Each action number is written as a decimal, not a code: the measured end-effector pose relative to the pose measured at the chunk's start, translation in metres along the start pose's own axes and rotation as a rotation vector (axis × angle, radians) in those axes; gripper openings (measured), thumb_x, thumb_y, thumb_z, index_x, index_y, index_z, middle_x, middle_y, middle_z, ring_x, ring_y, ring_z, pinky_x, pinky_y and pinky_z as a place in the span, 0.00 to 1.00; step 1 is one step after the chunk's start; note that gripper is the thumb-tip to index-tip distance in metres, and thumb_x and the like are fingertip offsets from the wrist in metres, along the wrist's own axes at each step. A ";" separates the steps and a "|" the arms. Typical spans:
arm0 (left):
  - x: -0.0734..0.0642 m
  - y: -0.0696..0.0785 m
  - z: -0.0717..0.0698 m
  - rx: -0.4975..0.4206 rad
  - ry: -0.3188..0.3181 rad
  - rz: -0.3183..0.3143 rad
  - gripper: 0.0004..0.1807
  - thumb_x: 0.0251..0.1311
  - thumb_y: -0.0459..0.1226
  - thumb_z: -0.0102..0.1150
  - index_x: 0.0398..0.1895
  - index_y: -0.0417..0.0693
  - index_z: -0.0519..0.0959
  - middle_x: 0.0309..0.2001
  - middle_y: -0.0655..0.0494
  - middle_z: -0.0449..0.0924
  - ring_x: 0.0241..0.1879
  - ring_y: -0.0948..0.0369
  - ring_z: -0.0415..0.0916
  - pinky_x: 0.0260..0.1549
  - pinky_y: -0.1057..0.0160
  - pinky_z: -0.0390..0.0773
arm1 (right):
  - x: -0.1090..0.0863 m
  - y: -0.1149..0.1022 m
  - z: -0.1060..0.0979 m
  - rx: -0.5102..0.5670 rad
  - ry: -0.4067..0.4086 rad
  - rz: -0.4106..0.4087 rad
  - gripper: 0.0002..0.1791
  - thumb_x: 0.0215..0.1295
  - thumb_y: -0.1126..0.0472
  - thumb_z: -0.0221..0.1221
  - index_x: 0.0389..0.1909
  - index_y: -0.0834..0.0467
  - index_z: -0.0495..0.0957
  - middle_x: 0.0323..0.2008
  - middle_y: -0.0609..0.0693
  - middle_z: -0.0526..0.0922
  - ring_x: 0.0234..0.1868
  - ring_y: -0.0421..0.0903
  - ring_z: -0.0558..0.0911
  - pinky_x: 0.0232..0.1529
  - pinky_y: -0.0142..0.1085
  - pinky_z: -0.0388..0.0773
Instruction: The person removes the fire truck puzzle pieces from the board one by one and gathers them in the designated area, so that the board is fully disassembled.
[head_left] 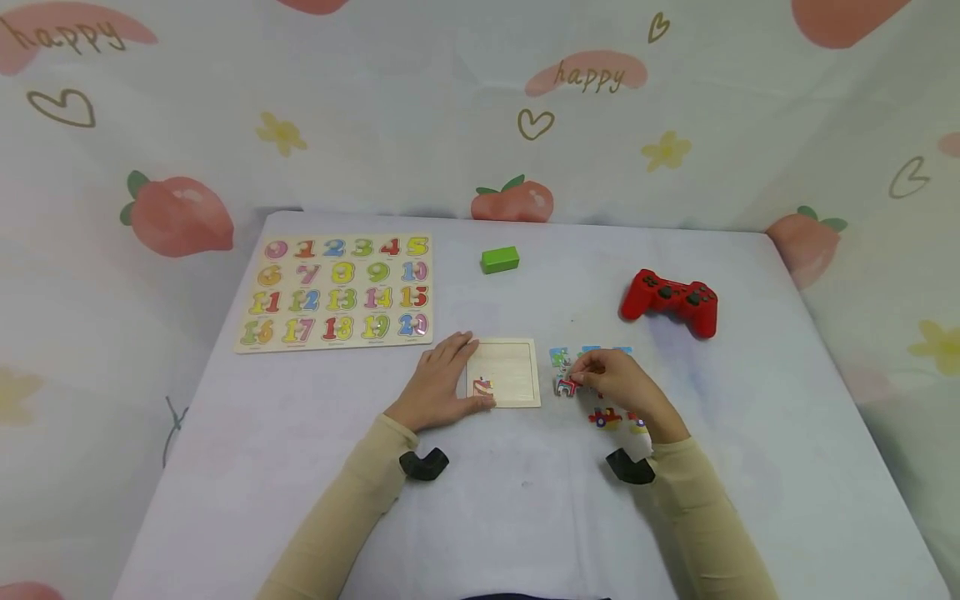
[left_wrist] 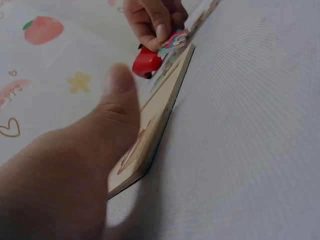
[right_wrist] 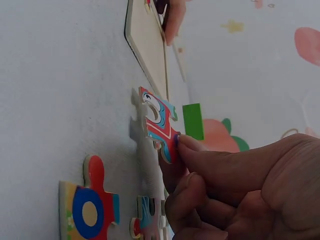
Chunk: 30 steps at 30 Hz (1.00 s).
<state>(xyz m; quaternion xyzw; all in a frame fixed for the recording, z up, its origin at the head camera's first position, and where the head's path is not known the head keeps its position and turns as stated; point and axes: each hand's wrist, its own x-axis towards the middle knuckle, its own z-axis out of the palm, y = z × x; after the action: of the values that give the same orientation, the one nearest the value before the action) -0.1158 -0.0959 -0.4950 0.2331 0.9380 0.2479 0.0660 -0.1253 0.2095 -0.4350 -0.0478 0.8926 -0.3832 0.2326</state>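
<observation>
My right hand (head_left: pixel 617 382) pinches a red and blue jigsaw piece (right_wrist: pixel 159 120) between thumb and fingertips, lifted above the cloth in the right wrist view. My left hand (head_left: pixel 438 385) rests at the left edge of a shallow wooden puzzle tray (head_left: pixel 513 371), thumb along the near edge and fingers along the far side. One puzzle piece (head_left: pixel 483 387) lies in the tray's near left corner. Around and below my right hand are several loose pieces, among them a red piece with a blue wheel (head_left: pixel 604 417); some are hidden under the hand.
A board of number pieces (head_left: pixel 337 292) lies at the back left. A green block (head_left: pixel 500 260) sits behind the tray, and a red game controller (head_left: pixel 669 302) is at the back right. White cloth (head_left: pixel 517 500) covers the table.
</observation>
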 end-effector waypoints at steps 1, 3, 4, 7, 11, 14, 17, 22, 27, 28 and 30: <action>0.000 0.000 -0.001 -0.005 0.000 0.002 0.55 0.48 0.69 0.57 0.74 0.47 0.55 0.74 0.52 0.51 0.73 0.56 0.46 0.65 0.49 0.56 | 0.000 0.000 0.001 -0.006 0.004 0.000 0.05 0.66 0.64 0.58 0.37 0.62 0.79 0.33 0.53 0.80 0.30 0.47 0.73 0.30 0.37 0.72; 0.000 0.001 -0.002 0.004 -0.002 0.006 0.59 0.44 0.70 0.59 0.74 0.47 0.54 0.74 0.52 0.51 0.73 0.56 0.46 0.65 0.49 0.57 | 0.000 -0.001 0.002 -0.012 0.009 0.006 0.05 0.66 0.64 0.58 0.37 0.61 0.79 0.32 0.53 0.80 0.30 0.47 0.72 0.30 0.37 0.72; 0.000 0.000 -0.002 0.012 0.001 0.011 0.60 0.43 0.71 0.60 0.74 0.46 0.54 0.74 0.52 0.52 0.73 0.56 0.46 0.65 0.49 0.57 | 0.000 -0.001 0.002 -0.017 0.012 0.008 0.05 0.66 0.64 0.58 0.37 0.61 0.79 0.33 0.53 0.80 0.30 0.47 0.72 0.30 0.37 0.72; 0.000 -0.001 0.000 0.028 0.016 0.024 0.62 0.40 0.72 0.61 0.74 0.46 0.54 0.74 0.51 0.52 0.73 0.55 0.47 0.65 0.49 0.58 | 0.001 -0.002 0.003 -0.037 0.019 0.014 0.05 0.66 0.63 0.58 0.37 0.61 0.79 0.33 0.53 0.80 0.31 0.46 0.73 0.31 0.36 0.72; 0.001 -0.002 0.003 0.050 0.041 0.030 0.61 0.42 0.73 0.59 0.74 0.46 0.54 0.73 0.52 0.53 0.73 0.56 0.48 0.64 0.49 0.59 | 0.003 0.000 0.004 -0.080 0.035 0.004 0.05 0.66 0.63 0.58 0.37 0.61 0.80 0.33 0.52 0.81 0.32 0.45 0.73 0.32 0.35 0.72; 0.002 -0.001 0.005 0.056 0.054 0.027 0.60 0.43 0.73 0.57 0.74 0.46 0.55 0.73 0.52 0.53 0.73 0.56 0.48 0.64 0.50 0.60 | 0.004 0.002 0.005 -0.107 0.048 -0.008 0.05 0.65 0.63 0.59 0.36 0.61 0.80 0.33 0.52 0.81 0.31 0.45 0.74 0.31 0.35 0.71; 0.002 0.000 0.006 0.058 0.060 0.023 0.59 0.44 0.72 0.57 0.73 0.46 0.56 0.73 0.52 0.53 0.72 0.56 0.48 0.63 0.50 0.60 | 0.004 0.001 0.006 -0.125 0.059 -0.014 0.05 0.65 0.62 0.59 0.37 0.61 0.80 0.33 0.52 0.81 0.31 0.45 0.74 0.31 0.35 0.72; 0.002 0.001 0.005 0.065 0.047 0.021 0.59 0.45 0.71 0.57 0.74 0.46 0.55 0.73 0.52 0.52 0.73 0.57 0.47 0.64 0.51 0.59 | 0.001 -0.003 0.005 -0.141 0.085 -0.005 0.07 0.65 0.60 0.60 0.39 0.60 0.80 0.35 0.52 0.82 0.32 0.45 0.76 0.31 0.35 0.73; 0.000 0.002 0.003 0.048 0.040 0.029 0.58 0.45 0.69 0.60 0.74 0.45 0.55 0.74 0.51 0.51 0.73 0.56 0.46 0.65 0.50 0.58 | 0.002 -0.015 0.013 -0.144 0.133 -0.081 0.06 0.64 0.63 0.60 0.39 0.60 0.80 0.33 0.52 0.83 0.32 0.45 0.78 0.30 0.35 0.74; 0.000 0.001 0.004 0.045 0.045 0.032 0.58 0.45 0.69 0.60 0.73 0.45 0.55 0.74 0.51 0.51 0.73 0.55 0.46 0.64 0.50 0.58 | 0.003 -0.019 0.018 -0.145 0.136 -0.109 0.05 0.64 0.63 0.60 0.39 0.60 0.81 0.32 0.51 0.83 0.31 0.45 0.78 0.30 0.35 0.74; -0.001 0.001 0.004 0.036 0.048 0.041 0.57 0.45 0.67 0.61 0.73 0.46 0.55 0.74 0.51 0.51 0.73 0.55 0.46 0.64 0.50 0.59 | 0.005 -0.028 0.031 -0.144 0.123 -0.172 0.04 0.63 0.65 0.60 0.38 0.59 0.81 0.31 0.50 0.83 0.30 0.43 0.78 0.30 0.34 0.74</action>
<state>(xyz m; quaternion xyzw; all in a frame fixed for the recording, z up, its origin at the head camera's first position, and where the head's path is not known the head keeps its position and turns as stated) -0.1133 -0.0939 -0.4975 0.2474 0.9387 0.2376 0.0342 -0.1183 0.1685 -0.4357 -0.1173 0.9230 -0.3388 0.1397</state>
